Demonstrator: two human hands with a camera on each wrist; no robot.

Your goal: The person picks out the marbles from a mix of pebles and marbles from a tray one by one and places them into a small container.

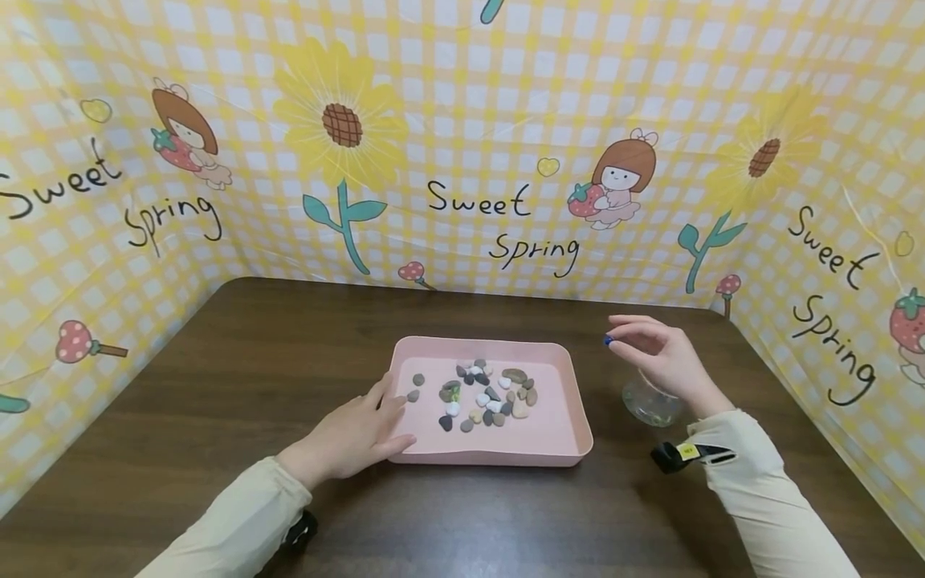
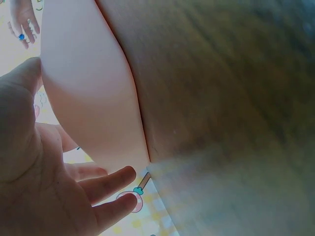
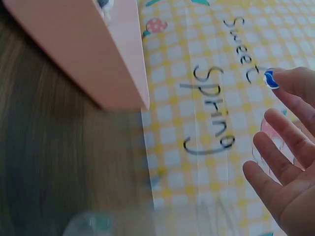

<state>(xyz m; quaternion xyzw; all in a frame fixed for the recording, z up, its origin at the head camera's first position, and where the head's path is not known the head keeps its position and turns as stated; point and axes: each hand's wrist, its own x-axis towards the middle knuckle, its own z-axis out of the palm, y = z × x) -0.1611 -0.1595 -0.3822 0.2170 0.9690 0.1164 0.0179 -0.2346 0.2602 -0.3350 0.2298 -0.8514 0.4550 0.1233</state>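
My right hand [image 1: 661,361] pinches a small blue marble [image 3: 270,79] with a white swirl between thumb and forefinger, its other fingers spread. Below that hand stands a clear glass jar [image 1: 643,405], partly hidden by the hand, with something greenish low inside. At the left end of the pink tray [image 1: 491,459], my left hand [image 1: 354,433] rests against the rim, fingers loosely extended. Several grey, white, brown and tan pebbles [image 1: 494,407] lie spread inside the tray. Among them, toward the left, is a small green-and-yellow piece [image 1: 455,394].
The dark wooden table [image 1: 289,337] carries the tray and the jar. A yellow checked cloth [image 1: 462,96] printed with sunflowers and lettering stands round its back and sides. Each wrist wears a black strap [image 1: 672,457].
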